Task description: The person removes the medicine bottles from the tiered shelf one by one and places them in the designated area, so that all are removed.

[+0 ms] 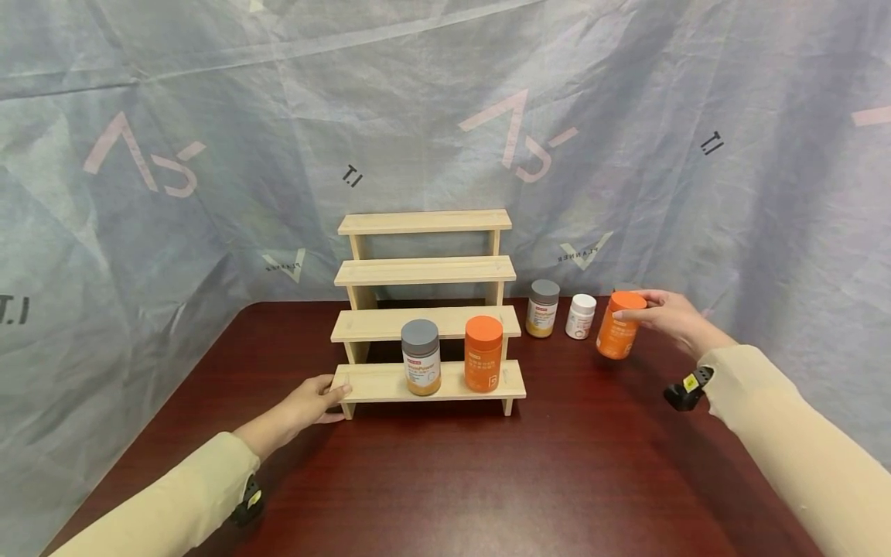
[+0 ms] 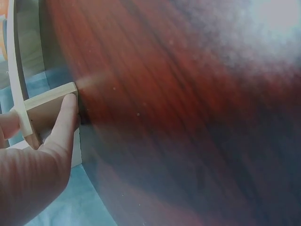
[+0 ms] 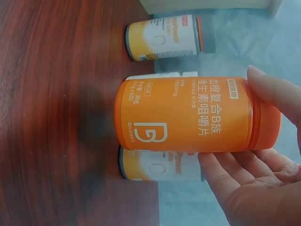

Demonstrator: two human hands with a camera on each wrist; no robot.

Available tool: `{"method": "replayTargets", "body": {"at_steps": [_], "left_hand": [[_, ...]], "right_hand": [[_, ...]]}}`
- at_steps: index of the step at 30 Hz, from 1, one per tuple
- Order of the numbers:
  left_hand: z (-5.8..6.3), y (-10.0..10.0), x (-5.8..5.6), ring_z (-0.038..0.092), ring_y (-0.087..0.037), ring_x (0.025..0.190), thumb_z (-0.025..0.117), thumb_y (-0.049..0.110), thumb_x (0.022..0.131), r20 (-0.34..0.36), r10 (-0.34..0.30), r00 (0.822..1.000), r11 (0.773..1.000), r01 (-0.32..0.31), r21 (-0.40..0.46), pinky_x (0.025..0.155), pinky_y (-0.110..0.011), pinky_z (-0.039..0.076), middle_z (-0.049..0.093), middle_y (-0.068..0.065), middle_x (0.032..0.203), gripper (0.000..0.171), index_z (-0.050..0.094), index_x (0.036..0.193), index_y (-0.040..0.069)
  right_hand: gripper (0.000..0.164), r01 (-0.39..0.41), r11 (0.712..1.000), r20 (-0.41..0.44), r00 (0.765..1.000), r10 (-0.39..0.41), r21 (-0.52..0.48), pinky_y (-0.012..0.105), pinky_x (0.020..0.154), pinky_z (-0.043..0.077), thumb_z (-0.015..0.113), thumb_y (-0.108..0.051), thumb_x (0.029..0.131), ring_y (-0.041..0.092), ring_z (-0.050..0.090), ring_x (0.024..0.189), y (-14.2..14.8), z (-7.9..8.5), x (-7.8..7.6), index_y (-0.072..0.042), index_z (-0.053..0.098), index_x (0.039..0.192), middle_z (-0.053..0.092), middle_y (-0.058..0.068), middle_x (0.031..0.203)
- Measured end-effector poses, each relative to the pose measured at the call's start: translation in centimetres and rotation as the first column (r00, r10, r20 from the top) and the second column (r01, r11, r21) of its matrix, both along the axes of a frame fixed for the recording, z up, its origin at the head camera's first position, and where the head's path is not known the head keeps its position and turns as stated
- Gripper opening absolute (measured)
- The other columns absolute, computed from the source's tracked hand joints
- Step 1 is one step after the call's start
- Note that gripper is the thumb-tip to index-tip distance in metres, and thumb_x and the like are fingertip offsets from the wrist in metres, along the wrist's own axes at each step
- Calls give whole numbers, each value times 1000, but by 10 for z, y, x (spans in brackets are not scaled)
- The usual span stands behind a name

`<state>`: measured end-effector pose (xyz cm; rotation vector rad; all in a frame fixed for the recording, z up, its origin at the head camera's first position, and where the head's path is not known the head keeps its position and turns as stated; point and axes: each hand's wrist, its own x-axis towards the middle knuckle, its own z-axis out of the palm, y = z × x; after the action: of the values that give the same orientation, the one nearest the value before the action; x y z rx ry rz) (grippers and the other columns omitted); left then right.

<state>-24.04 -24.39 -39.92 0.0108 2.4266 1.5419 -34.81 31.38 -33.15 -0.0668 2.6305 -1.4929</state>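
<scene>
My right hand (image 1: 671,316) grips an orange supplement bottle (image 1: 618,329) near its orange cap, with the bottle slightly tilted. In the right wrist view the thumb and fingers lie on opposite sides of that bottle (image 3: 188,115). At the left end of the wooden stepped rack's lowest shelf (image 1: 376,384), my left hand (image 1: 309,406) holds the board and its leg, the thumb on top. The left wrist view shows a finger against the leg (image 2: 49,101). On that shelf stand a grey-capped bottle (image 1: 421,360) and another orange bottle (image 1: 483,356), both upright.
Right of the rack, a grey-capped bottle (image 1: 541,311) and a small white bottle (image 1: 581,317) stand on the dark red table (image 1: 445,480). Another bottle (image 3: 162,165) is partly hidden behind the held one. A grey curtain (image 1: 418,116) hangs behind the table.
</scene>
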Motion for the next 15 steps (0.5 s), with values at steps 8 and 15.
{"method": "replayTargets", "body": {"at_steps": [8, 15], "left_hand": [[0, 0, 0, 53, -44, 122, 45, 19, 104, 6, 4, 1000, 1000, -4, 3, 93, -41, 58, 47, -35, 129, 52, 31, 140, -16], [-2, -1, -2, 55, -43, 119, 46, 20, 104, 4, 4, 1000, 1000, -4, 6, 92, -42, 58, 47, -35, 129, 53, 30, 139, -17]], "right_hand": [[78, -10, 997, 11, 1000, 9, 77, 42, 103, 47, 70, -37, 90, 26, 51, 120, 10, -10, 1, 5, 35, 145, 56, 10, 130], [82, 0, 994, 24, 1000, -3, 111, 59, 111, 34, 69, -39, 90, 45, 35, 132, 21, -20, 0, 7, 31, 146, 32, 31, 148]]}}
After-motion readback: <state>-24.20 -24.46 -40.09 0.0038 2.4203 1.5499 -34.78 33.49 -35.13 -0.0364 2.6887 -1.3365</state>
